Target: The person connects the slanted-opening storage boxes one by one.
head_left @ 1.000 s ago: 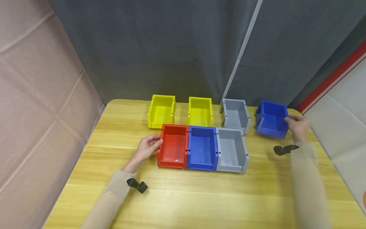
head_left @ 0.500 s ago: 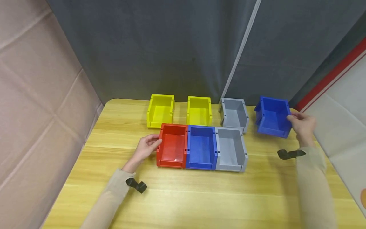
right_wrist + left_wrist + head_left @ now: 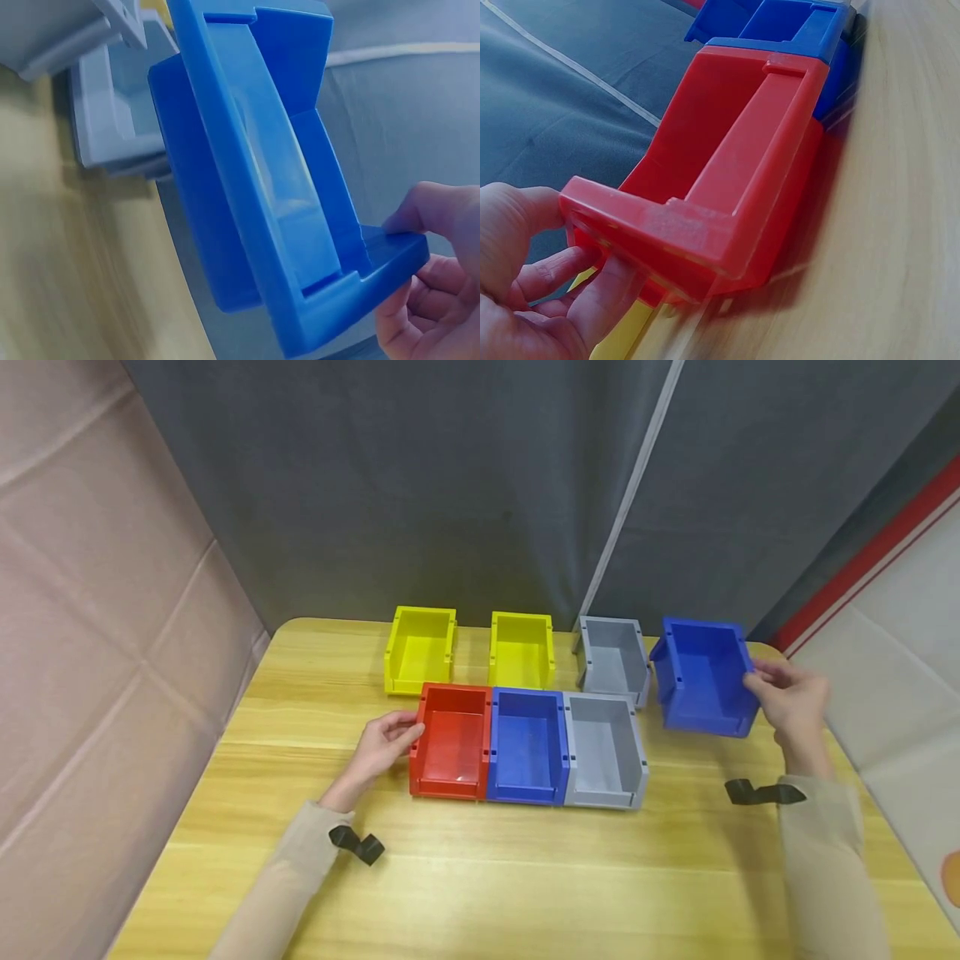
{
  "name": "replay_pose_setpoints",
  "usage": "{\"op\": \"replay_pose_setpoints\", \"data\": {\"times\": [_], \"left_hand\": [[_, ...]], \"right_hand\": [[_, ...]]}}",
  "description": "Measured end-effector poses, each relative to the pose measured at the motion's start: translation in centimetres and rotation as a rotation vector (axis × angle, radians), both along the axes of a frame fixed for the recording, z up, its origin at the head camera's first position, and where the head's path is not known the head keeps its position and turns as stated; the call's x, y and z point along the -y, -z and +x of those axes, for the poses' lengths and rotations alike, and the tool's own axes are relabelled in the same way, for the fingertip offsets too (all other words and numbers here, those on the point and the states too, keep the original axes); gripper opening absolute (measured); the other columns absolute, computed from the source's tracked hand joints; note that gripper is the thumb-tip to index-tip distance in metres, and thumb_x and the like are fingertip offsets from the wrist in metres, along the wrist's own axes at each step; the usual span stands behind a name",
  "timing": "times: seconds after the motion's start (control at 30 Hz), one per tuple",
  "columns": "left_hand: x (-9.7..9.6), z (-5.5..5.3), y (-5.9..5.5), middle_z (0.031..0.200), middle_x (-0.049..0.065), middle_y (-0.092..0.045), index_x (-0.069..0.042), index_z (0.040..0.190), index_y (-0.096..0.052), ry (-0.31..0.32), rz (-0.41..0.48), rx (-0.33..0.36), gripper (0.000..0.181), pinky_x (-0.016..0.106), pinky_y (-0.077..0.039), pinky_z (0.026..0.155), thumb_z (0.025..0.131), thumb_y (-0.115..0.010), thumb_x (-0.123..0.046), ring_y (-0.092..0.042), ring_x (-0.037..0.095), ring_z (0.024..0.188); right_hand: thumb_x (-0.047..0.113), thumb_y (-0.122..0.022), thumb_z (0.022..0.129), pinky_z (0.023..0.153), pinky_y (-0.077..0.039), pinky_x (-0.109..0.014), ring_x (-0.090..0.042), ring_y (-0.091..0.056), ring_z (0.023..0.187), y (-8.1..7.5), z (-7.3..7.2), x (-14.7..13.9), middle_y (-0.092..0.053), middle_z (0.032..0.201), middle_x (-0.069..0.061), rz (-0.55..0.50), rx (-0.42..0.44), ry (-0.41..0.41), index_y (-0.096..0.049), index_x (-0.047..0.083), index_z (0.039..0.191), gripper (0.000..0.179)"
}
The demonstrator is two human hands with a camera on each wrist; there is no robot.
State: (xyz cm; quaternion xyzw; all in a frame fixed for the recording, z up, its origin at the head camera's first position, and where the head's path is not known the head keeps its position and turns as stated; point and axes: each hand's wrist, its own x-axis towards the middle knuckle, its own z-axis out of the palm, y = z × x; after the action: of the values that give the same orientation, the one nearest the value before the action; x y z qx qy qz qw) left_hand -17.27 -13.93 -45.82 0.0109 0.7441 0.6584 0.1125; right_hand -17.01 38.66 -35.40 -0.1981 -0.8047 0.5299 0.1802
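Note:
At the left end of a joined front row, my left hand (image 3: 381,745) pinches the left wall of a red storage bin (image 3: 453,743), thumb on the rim and fingers under it in the left wrist view. Against the red one stands a blue bin (image 3: 528,747), then a grey bin (image 3: 606,752). My right hand (image 3: 793,697) grips the right wall of another blue bin (image 3: 705,681), thumb inside and fingers outside. In the right wrist view this blue bin (image 3: 247,165) hangs tilted above the table, its underside showing.
Behind the front row stand two yellow bins (image 3: 420,652) (image 3: 522,652) and a second grey bin (image 3: 613,658). A dark curtain (image 3: 450,485) rises at the wooden table's (image 3: 480,877) back edge. A white and red panel (image 3: 892,635) borders the right side.
My right hand has lifted the blue bin off the back right and brought it slightly nearer and left. My left hand has stayed on the red bin.

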Motion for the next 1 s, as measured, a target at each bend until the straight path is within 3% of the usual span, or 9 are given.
{"op": "replay_pose_setpoints", "data": {"times": [0.37, 0.5, 0.63, 1.0], "left_hand": [[0.1, -0.2, -0.1, 0.117, 0.027, -0.056, 0.009, 0.125, -0.051, 0.011, 0.002, -0.006, 0.039, 0.026, -0.055, 0.073, 0.092, -0.060, -0.010, -0.062, 0.027, 0.093], [0.1, -0.1, -0.1, 0.119, 0.027, -0.055, 0.009, 0.125, -0.050, 0.015, 0.005, -0.005, 0.039, 0.026, -0.055, 0.073, 0.092, -0.060, -0.010, -0.062, 0.027, 0.094], [0.1, -0.1, -0.1, 0.119, 0.028, -0.055, 0.009, 0.125, -0.050, 0.014, 0.010, -0.004, 0.040, 0.026, -0.055, 0.073, 0.092, -0.060, -0.010, -0.062, 0.025, 0.093], [0.0, -0.1, 0.0, 0.118, 0.028, -0.055, 0.009, 0.124, -0.051, 0.007, 0.007, -0.006, 0.038, 0.026, -0.055, 0.073, 0.092, -0.060, -0.009, -0.062, 0.023, 0.092]], "right_hand": [[-0.001, -0.064, 0.081, 0.056, -0.045, -0.005, 0.011, -0.056, 0.060, 0.6, 3.1, 1.3, -0.059, 0.063, 0.027, 0.088, -0.052, -0.056, -0.064, 0.030, 0.080, 0.031], [0.000, -0.065, 0.082, 0.055, -0.045, -0.005, 0.012, -0.055, 0.060, 0.8, 4.1, 1.7, -0.056, 0.063, 0.031, 0.175, -0.021, -0.069, -0.068, 0.007, 0.094, 0.014], [0.002, -0.066, 0.082, 0.054, -0.045, -0.006, 0.014, -0.054, 0.061, 1.2, 4.9, 1.9, -0.053, 0.063, 0.034, 0.231, 0.016, -0.080, -0.061, -0.013, 0.105, 0.028], [0.004, -0.066, 0.082, 0.053, -0.044, -0.006, 0.014, -0.052, 0.063, 2.2, 6.3, 2.1, -0.051, 0.064, 0.036, 0.285, 0.051, -0.078, -0.060, -0.016, 0.109, 0.035]]}}
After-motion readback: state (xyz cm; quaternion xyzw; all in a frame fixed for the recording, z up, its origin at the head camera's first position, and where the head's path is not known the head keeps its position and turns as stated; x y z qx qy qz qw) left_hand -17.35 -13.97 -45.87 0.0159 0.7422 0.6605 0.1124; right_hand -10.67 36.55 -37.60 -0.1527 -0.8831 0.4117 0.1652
